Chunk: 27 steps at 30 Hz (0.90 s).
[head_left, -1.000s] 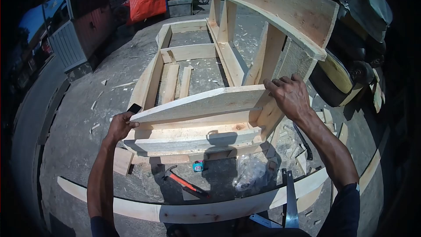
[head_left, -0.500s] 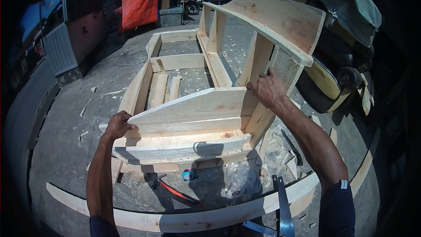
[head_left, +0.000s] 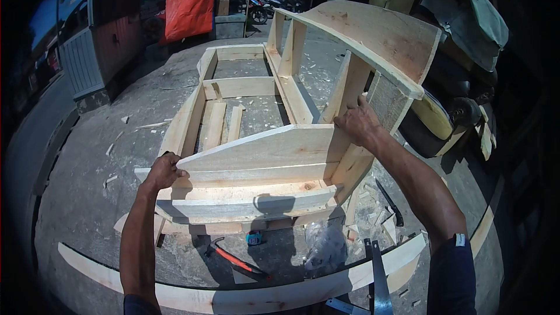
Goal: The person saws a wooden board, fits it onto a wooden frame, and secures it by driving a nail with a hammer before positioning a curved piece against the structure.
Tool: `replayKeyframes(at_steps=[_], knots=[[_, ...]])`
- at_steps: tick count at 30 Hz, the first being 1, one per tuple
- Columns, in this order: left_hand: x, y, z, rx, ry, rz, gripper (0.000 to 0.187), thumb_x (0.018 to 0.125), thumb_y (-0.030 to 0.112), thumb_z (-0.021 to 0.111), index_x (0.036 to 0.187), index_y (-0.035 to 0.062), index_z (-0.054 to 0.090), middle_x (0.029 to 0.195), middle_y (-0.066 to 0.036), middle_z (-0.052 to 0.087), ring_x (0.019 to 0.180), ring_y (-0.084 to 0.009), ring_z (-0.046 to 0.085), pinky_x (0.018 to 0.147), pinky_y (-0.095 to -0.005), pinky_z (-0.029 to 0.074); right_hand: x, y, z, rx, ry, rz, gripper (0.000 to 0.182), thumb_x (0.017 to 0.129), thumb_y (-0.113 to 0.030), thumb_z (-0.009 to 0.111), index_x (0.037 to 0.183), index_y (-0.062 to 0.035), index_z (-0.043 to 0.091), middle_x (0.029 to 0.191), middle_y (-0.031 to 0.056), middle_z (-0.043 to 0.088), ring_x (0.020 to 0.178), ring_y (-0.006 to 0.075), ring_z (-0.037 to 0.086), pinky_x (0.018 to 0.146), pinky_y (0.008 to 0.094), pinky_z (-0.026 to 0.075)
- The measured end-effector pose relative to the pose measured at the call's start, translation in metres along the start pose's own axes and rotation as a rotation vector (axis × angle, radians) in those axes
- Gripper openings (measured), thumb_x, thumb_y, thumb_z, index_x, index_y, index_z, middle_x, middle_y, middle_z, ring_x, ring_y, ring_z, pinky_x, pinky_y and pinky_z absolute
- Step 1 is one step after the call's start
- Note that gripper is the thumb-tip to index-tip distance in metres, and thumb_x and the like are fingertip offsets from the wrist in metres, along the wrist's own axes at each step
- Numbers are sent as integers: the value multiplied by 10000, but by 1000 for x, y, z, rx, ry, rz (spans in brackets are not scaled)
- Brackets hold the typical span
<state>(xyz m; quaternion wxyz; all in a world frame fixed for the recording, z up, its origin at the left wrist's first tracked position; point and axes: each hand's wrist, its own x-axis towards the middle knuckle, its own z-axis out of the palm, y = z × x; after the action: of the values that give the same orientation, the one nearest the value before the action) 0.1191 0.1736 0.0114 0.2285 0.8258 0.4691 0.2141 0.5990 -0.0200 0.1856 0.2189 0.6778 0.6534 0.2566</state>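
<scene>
Outdoor concrete floor (head_left: 87, 198), chip-strewn: bare wooden sofa frame (head_left: 280, 111), its tapered side board (head_left: 262, 149) now seated lower than a second ago, left hand (head_left: 165, 170) fingers clamped on its tip, right hand (head_left: 357, 121) fingers gripping its rear end; hammer (head_left: 233, 256) beneath.

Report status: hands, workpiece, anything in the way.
Left hand grips tapered board at low end; right hand at tall end. Board upright on sofa frame. Hammer on ground, apart.
</scene>
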Motion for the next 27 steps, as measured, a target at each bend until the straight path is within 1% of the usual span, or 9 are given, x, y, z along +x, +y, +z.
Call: replayKeyframes(at_steps=[2,4,8,10,19,23,25,26,27], knots=[[1,1,-1,-12,-10,1,427,718,140,884,1063,-36,704,1021,-140,672,903,-278,652,826,-378,521,7,3,-4,-11,-118,-30,293,858,-95,679,1126,-203,729,1047,82,747,1118,235,680,1148,532,297],[2,2,-4,-24,-16,-1,425,719,145,886,1058,-36,704,1024,-138,671,900,-275,652,823,-377,522,15,5,-6,-7,-256,17,328,806,-95,738,1121,-189,736,1083,78,747,1101,248,695,1106,497,388],[7,-15,3,-3,-41,-17,427,701,151,903,1035,-29,708,1029,-125,676,925,-265,662,827,-369,531,23,2,5,62,-257,65,323,785,-96,757,1101,-160,745,1110,93,743,1053,268,715,1003,426,509],[11,-11,2,-32,-17,-10,427,690,153,911,1025,-19,711,1026,-117,678,939,-261,668,833,-362,535,27,6,6,60,-223,14,316,771,-70,767,1081,-132,754,1112,114,741,1046,282,720,880,392,579],[1,-15,8,-224,26,-99,412,675,131,920,1003,31,691,1021,-65,653,972,-209,659,900,-349,534,34,15,10,123,-279,-80,300,755,-53,768,1051,-98,752,1091,144,738,1018,319,718,873,397,584],[-2,-13,9,-187,66,-7,392,676,121,912,997,-11,729,978,-71,621,865,-218,608,808,-357,492,34,14,10,109,-293,-92,270,744,-61,773,1012,-88,751,1058,134,745,986,319,722,861,394,589],[1,-16,8,-136,63,-27,413,679,135,909,1017,-12,723,970,-88,615,887,-240,607,825,-364,487,33,5,-1,73,-350,-4,413,758,-90,773,1168,-111,721,1131,143,729,1068,314,698,904,417,577],[-1,-15,10,-170,66,-40,413,686,140,905,1025,-9,722,966,-97,612,896,-252,604,840,-369,485,31,2,-9,65,-339,-28,413,758,-90,773,1168,-111,721,1131,143,729,1068,314,698,904,417,577],[-2,-11,9,-201,67,-51,414,693,145,900,1034,-5,721,963,-106,608,905,-264,601,855,-375,482,24,-1,-27,239,-334,-29,516,763,-117,789,1265,-127,670,1178,158,710,1124,319,672,949,430,558]])
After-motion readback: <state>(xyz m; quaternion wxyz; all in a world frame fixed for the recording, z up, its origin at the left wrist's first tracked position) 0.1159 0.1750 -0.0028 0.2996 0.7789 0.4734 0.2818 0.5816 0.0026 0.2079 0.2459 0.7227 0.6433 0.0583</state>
